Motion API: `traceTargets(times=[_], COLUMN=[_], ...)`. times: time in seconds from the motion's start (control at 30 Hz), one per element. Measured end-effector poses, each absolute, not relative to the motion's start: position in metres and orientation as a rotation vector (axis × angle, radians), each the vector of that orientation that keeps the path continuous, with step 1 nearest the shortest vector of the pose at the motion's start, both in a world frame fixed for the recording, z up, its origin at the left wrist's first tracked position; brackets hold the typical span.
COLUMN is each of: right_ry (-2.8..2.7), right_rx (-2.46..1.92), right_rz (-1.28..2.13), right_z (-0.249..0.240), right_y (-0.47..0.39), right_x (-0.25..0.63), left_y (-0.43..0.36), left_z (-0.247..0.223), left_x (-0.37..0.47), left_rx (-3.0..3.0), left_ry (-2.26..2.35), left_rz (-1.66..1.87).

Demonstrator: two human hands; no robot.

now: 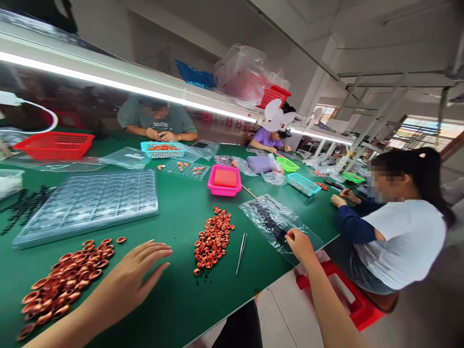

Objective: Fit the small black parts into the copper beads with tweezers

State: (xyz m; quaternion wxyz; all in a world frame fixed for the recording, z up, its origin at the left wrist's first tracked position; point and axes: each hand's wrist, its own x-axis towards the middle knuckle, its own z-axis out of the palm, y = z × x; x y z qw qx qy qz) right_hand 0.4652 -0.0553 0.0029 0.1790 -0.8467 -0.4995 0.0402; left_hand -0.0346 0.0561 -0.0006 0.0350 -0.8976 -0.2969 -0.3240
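My left hand (134,275) hovers over the green table with its fingers stretched out and nothing in them. Beside it lies a heap of copper-coloured oval cups (68,280). At the right, my right hand (300,244) pinches the near end of a clear plastic bag (261,205) that contains a dark strip of small black parts (270,222). Between my hands are a second pile of smaller copper-coloured pieces (213,237), a few black bits (203,278) and a pair of metal tweezers (241,253).
A clear compartment tray (97,200) lies at left, near black strips (27,205). A pink basket (224,189) with a red block stands mid-table. Beyond are a red basket (54,146) and a blue basket (163,153). A co-worker (402,227) sits at right beside a red stool (358,304).
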Motion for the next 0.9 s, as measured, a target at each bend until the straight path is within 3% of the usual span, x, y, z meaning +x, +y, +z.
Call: traceTargets(times=[0.3, 0.7, 0.9], right_ry=[-1.554, -1.718, -1.679], right_rx=[-2.534, -2.552, -2.53], right_rz=[0.103, -0.198, -0.059], right_z=[0.01, 0.034, 0.026], right_y=[-0.044, -0.043, -0.043], right_x=[0.475, 0.47, 0.464], left_y=[0.053, 0.054, 0.055], left_z=[-0.005, 0.001, -0.008], left_x=[-0.047, -0.045, -0.046], left_rx=[-2.82, -2.775, -2.794], left_ry=[-1.081, -0.962, -0.954], left_rz=[-0.965, -1.083, -1.121])
